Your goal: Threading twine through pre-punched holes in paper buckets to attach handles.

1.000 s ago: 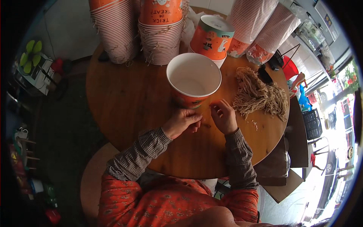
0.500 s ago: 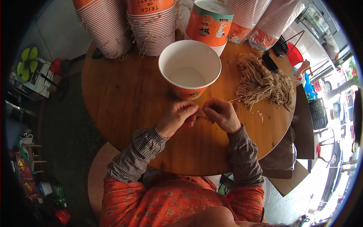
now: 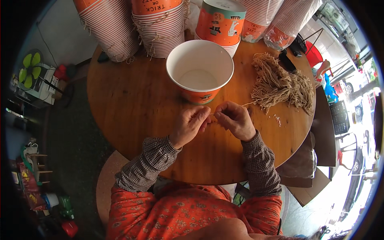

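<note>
My left hand (image 3: pixel 191 125) and my right hand (image 3: pixel 237 121) meet over the near half of the round table, each with thumb and fingers pinched. Between the fingertips runs a short piece of thin pale string (image 3: pixel 213 114). Another bit of strand shows by my right hand, towards a tangled bundle of tan twine (image 3: pixel 282 86) lying to the right. Just beyond my hands stands an upright paper bucket (image 3: pixel 200 66), white inside and orange outside, with nothing in it. My fingers are apart from its wall.
Tall nested stacks of striped-rim buckets (image 3: pixel 158 34) line the far edge. Beside them is an upside-down orange and green bucket (image 3: pixel 220 26) and buckets in clear plastic (image 3: pixel 294 24). Small pale beads or bits (image 3: pixel 277 120) lie near the twine. A dark handled object (image 3: pixel 286 62) touches the bundle.
Both hands stay pinched on the string, with only slight finger movement. A strand between the right hand and the bundle shows more plainly now. The whole view has shifted slightly.
</note>
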Demonstrator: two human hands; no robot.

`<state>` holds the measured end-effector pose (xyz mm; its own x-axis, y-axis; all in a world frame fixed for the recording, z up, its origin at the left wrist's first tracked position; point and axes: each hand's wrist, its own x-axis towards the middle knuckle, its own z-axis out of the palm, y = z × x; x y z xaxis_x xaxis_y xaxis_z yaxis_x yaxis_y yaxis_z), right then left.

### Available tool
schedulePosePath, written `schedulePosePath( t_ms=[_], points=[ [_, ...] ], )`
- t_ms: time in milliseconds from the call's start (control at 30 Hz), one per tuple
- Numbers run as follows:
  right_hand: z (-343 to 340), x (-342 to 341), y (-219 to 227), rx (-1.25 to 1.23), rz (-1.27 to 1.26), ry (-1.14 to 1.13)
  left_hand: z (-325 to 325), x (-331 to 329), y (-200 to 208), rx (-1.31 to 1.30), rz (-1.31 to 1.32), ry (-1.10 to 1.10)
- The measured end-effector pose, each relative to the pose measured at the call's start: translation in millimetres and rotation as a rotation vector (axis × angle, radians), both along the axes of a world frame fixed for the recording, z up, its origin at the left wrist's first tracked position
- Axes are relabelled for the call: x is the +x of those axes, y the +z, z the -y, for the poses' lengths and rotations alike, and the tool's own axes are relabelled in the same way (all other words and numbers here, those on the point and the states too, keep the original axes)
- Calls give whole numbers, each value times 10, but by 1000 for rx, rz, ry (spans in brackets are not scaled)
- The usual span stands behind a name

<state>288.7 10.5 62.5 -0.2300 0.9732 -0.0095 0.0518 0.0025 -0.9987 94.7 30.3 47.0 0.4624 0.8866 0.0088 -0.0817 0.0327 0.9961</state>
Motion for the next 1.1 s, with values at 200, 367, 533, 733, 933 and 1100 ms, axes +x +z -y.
schedulePosePath(
  t_ms=[200,367,533,733,933,1100],
  points=[
    [5,-30,49,-19,-48,2,8,27,-119,316,-127,164],
    [2,-37,7,63,-55,-46,18,60,-120,481,-191,179],
    [-13,-5,-40,79,26,-64,-2,89,-151,665,-204,254],
    [5,-31,-26,68,87,-102,-21,99,-112,764,-220,277],
    [2,-42,-98,120,131,-91,-35,100,-70,771,-227,277],
    [10,-38,19,128,182,-44,-47,92,-86,780,-237,289]
  ],
)
